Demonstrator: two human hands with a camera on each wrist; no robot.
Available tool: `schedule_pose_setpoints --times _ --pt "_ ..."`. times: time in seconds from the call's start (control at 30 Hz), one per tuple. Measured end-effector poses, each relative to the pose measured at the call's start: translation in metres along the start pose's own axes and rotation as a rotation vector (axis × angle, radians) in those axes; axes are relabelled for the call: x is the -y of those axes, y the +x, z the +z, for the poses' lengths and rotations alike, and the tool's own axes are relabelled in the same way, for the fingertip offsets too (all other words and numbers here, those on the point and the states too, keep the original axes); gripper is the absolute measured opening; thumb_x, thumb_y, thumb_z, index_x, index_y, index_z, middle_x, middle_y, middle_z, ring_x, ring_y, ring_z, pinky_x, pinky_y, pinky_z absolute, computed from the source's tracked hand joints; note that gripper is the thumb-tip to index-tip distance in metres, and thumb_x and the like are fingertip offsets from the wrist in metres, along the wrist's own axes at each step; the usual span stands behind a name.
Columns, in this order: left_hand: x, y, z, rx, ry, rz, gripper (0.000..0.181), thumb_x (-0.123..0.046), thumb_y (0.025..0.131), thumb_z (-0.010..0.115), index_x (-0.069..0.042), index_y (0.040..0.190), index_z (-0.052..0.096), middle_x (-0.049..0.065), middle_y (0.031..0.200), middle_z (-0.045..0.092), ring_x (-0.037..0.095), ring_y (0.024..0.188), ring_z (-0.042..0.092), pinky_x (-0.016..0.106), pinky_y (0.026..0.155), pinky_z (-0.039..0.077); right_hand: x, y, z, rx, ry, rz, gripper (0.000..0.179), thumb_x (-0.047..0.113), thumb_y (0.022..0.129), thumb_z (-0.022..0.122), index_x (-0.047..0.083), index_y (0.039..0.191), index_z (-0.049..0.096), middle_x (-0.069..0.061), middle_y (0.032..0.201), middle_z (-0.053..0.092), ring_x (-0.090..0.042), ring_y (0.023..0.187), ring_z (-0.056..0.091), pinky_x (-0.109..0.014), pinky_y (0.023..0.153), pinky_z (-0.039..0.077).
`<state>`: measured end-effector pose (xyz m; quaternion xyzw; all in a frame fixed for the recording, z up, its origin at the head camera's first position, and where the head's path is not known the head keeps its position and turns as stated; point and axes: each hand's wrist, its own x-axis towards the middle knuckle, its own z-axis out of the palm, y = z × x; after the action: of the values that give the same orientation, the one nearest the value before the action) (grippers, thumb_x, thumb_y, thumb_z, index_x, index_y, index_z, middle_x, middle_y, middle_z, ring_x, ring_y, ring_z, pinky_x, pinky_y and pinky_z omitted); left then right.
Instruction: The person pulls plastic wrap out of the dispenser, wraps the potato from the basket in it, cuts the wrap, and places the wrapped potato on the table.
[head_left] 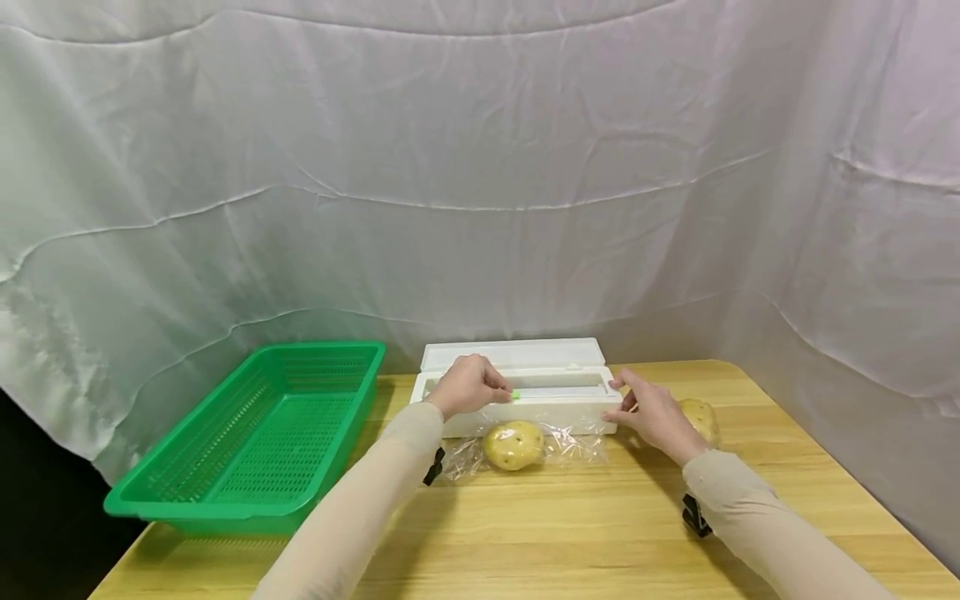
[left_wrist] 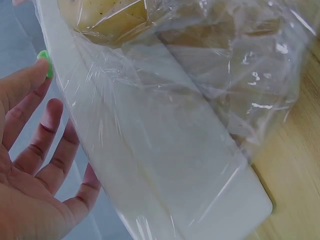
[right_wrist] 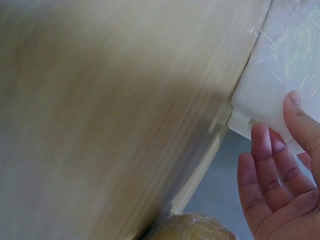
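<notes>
A white cling film dispenser box [head_left: 555,414] stands toward the back of the table, its lid [head_left: 517,354] raised behind it. On its upper front edge is a small green slide cutter [left_wrist: 46,65], which my left hand [head_left: 468,386] pinches between thumb and finger near the box's middle. My right hand [head_left: 656,418] grips the box's right end, thumb on the front face and fingers at the end. Clear cling film [head_left: 577,445] hangs down the front and spreads onto the table, over a potato [head_left: 513,445] lying right before the box.
A second potato [head_left: 701,419], covered in film [right_wrist: 195,227], lies just beyond my right hand. To the left a green plastic basket [head_left: 322,346] stands on the wooden table [head_left: 540,533]. Grey cloth [head_left: 480,167] hangs behind and on the right.
</notes>
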<state>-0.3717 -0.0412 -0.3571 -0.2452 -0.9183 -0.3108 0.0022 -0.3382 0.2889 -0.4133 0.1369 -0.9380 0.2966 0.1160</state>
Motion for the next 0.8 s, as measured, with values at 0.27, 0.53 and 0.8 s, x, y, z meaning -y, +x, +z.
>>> schedule_pose_setpoints --times 0.27,0.53,0.8 --pt "0.004 -0.004 -0.006 -0.002 0.042 -0.008 0.008 -0.021 0.094 0.084 -0.019 0.100 0.088 -0.001 0.107 0.084 0.014 0.096 0.075 0.037 0.088 0.061 0.000 -0.001 0.000 0.003 -0.006 -0.001 0.043 0.021 0.094 0.085 0.007 0.126 0.060 -0.007 0.089 0.072 -0.016 0.076 0.064 -0.037 0.072 0.052" --pt "0.020 -0.008 -0.018 -0.033 0.096 -0.010 0.005 -0.021 0.091 0.087 -0.018 0.095 0.089 -0.003 0.099 0.084 0.008 0.087 0.068 0.027 0.076 0.055 -0.008 0.000 -0.005 0.009 -0.002 -0.008 0.043 0.022 0.095 0.083 0.006 0.128 0.059 -0.007 0.089 0.071 -0.017 0.075 0.063 -0.035 0.071 0.051" --pt "0.025 -0.012 -0.027 -0.005 0.095 -0.032 0.005 -0.019 0.093 0.085 -0.017 0.096 0.088 0.000 0.104 0.084 0.009 0.086 0.070 0.027 0.075 0.055 -0.013 -0.001 -0.007 0.004 0.005 -0.003 0.044 0.020 0.095 0.084 0.005 0.129 0.060 -0.006 0.089 0.072 -0.016 0.075 0.064 -0.035 0.071 0.051"
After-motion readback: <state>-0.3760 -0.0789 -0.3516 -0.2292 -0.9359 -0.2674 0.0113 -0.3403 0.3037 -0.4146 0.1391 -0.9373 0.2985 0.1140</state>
